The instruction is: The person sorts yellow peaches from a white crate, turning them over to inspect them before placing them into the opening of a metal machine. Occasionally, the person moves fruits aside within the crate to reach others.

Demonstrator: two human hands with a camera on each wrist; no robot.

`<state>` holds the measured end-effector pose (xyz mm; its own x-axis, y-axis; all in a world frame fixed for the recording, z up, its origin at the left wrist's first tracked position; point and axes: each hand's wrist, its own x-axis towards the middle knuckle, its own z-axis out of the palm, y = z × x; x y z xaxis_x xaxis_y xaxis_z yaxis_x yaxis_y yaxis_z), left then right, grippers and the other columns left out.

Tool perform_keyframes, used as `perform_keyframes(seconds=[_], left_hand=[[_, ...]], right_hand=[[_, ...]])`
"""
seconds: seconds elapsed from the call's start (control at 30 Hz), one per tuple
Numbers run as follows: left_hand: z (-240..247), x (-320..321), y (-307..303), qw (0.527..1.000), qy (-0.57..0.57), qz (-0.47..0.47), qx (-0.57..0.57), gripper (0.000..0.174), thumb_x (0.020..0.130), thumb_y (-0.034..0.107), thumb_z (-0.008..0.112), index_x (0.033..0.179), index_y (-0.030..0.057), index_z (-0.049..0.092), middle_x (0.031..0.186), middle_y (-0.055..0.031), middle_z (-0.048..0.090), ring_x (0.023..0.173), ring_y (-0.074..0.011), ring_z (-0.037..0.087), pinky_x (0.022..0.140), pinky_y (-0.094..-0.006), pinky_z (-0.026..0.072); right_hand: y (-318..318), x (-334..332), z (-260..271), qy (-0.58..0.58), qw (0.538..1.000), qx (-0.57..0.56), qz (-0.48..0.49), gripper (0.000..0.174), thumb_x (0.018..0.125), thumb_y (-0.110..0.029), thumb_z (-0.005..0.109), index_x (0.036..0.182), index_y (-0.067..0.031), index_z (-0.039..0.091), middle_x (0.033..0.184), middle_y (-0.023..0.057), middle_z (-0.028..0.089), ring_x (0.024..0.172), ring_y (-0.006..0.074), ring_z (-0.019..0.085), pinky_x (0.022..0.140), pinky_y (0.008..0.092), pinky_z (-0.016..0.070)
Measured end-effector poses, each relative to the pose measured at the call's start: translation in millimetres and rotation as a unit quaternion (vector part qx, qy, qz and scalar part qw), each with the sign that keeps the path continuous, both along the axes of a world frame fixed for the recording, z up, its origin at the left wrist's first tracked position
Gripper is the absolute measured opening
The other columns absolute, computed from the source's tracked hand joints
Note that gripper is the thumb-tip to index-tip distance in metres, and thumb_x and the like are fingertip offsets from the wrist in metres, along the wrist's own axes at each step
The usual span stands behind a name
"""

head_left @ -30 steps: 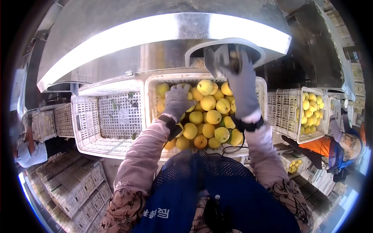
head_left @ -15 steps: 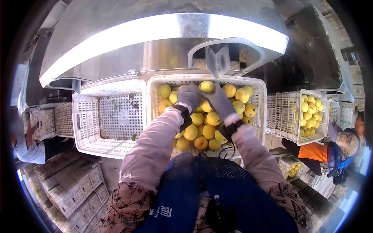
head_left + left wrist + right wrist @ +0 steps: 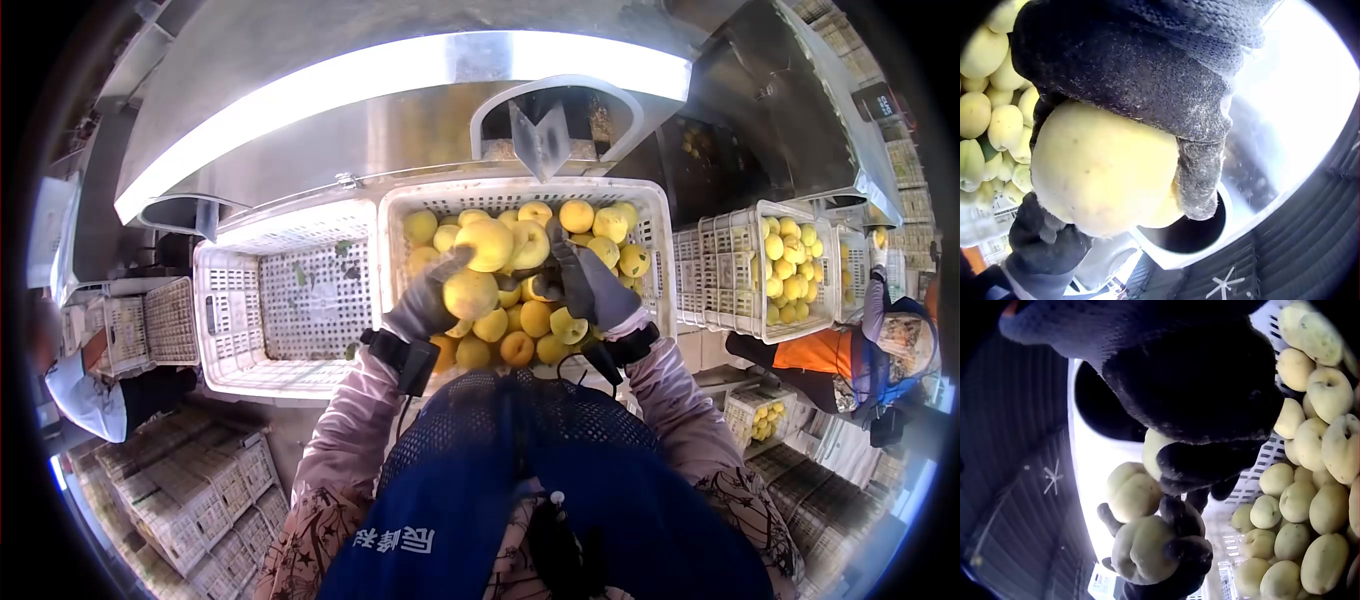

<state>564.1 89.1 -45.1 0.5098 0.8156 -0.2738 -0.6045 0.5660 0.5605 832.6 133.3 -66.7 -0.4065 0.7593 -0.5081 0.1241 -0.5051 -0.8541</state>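
Both hands wear grey gloves with dark palms and are raised over a white plastic crate (image 3: 655, 215) full of yellow peaches. The left hand (image 3: 424, 300) grips two peaches, an upper peach (image 3: 484, 245) and a lower peach (image 3: 469, 295). In the left wrist view its fingers (image 3: 1129, 87) curl over a large pale-yellow peach (image 3: 1104, 172). Facing it, the right hand (image 3: 592, 287) holds another peach (image 3: 529, 245) between fingers and thumb. That peach (image 3: 1153, 450) is partly hidden behind the dark glove in the right wrist view.
Left of the full crate stands a second white crate (image 3: 312, 300) with a few leaves on its floor. A metal machine with a chute opening (image 3: 560, 125) rises behind. At right is another peach crate (image 3: 715, 275), with a person (image 3: 850, 360) beyond; another person (image 3: 90, 385) stands far left.
The right hand has come back from the chute opening to the crate. After meeting at its far side, both hands have drawn nearer the body and apart, lifting peaches.
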Motion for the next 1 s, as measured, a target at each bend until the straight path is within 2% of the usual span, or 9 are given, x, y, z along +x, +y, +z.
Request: perform_keyframes(seconds=[0.1,0.17,0.27,0.43,0.5,0.57,0.7,0.9,1.0], left_hand=[[18,13,1,0.998,0.014,0.039,-0.039,0.048,0.105,0.035,0.062,0.135,-0.0021,0.059,0.123,-0.0150,0.070,0.110,-0.0215,0.069,0.097,-0.0308,0.0577],[19,18,0,0.998,0.036,0.044,-0.017,0.054,0.105,0.040,0.061,0.136,-0.0041,0.057,0.118,-0.0183,0.072,0.102,-0.0219,0.072,0.089,-0.0291,0.0601],[33,28,1,0.997,0.048,0.063,-0.001,0.059,0.106,0.045,0.059,0.136,-0.0054,0.055,0.115,-0.0211,0.073,0.097,-0.0222,0.073,0.082,-0.0284,0.0625],[29,26,20,0.996,0.044,0.050,0.053,0.054,0.107,0.041,0.058,0.139,-0.0020,0.056,0.123,-0.0174,0.070,0.110,-0.0236,0.070,0.092,-0.0323,0.0600],[35,29,23,0.995,0.030,0.073,0.052,0.054,0.107,0.042,0.056,0.139,-0.0019,0.055,0.123,-0.0179,0.070,0.111,-0.0245,0.069,0.095,-0.0334,0.0587],[39,30,27,0.993,0.017,0.096,0.065,0.054,0.108,0.042,0.056,0.139,-0.0019,0.055,0.122,-0.0174,0.070,0.110,-0.0244,0.069,0.094,-0.0330,0.0588],[23,19,17,0.995,0.026,0.097,0.023,0.063,0.104,0.047,0.061,0.140,-0.0040,0.052,0.118,-0.0189,0.070,0.104,-0.0267,0.071,0.092,-0.0353,0.0608],[-12,2,-32,0.948,0.284,0.105,0.091,0.044,0.107,0.032,0.058,0.134,-0.0023,0.057,0.114,-0.0172,0.075,0.102,-0.0211,0.072,0.092,-0.0337,0.0588],[-13,-3,-44,0.995,0.040,0.077,-0.048,0.054,0.106,0.043,0.057,0.136,-0.0028,0.057,0.112,-0.0202,0.075,0.099,-0.0237,0.073,0.085,-0.0340,0.0618]], right_hand=[[-7,-12,38,0.081,0.976,0.190,-0.064,0.047,0.111,-0.046,0.052,0.123,-0.0029,0.065,0.092,0.0003,0.066,0.073,0.0113,0.056,0.067,0.0258,0.0476],[-5,-28,67,0.122,0.981,0.013,-0.152,0.054,0.106,-0.038,0.063,0.140,0.0028,0.056,0.110,0.0051,0.066,0.086,0.0148,0.059,0.078,0.0266,0.0496],[-1,-33,81,0.079,0.956,0.260,-0.113,0.056,0.089,-0.016,0.082,0.136,0.0022,0.059,0.120,0.0067,0.065,0.111,0.0213,0.061,0.095,0.0357,0.0518],[52,-14,81,-0.039,0.934,0.355,0.006,0.052,0.084,-0.017,0.085,0.128,0.0012,0.064,0.120,0.0090,0.067,0.111,0.0195,0.061,0.094,0.0352,0.0522],[62,-17,88,0.083,0.982,0.147,-0.080,0.054,0.084,-0.019,0.085,0.129,0.0016,0.064,0.114,0.0122,0.068,0.107,0.0238,0.063,0.093,0.0362,0.0523],[75,-23,79,0.035,0.971,0.212,-0.108,0.058,0.084,-0.024,0.086,0.129,0.0043,0.063,0.117,0.0195,0.067,0.110,0.0309,0.063,0.096,0.0390,0.0517],[100,-32,64,-0.278,0.867,0.406,-0.079,0.067,0.085,-0.035,0.085,0.131,0.0073,0.062,0.129,0.0282,0.060,0.120,0.0418,0.059,0.102,0.0465,0.0490],[125,-40,46,-0.319,0.835,0.435,-0.107,0.067,0.086,-0.037,0.083,0.132,0.0074,0.063,0.130,0.0307,0.060,0.120,0.0456,0.059,0.102,0.0483,0.0492],[149,-46,49,-0.325,0.848,0.402,-0.119,0.069,0.087,-0.039,0.083,0.133,0.0078,0.063,0.131,0.0323,0.061,0.120,0.0451,0.060,0.102,0.0486,0.0497]])
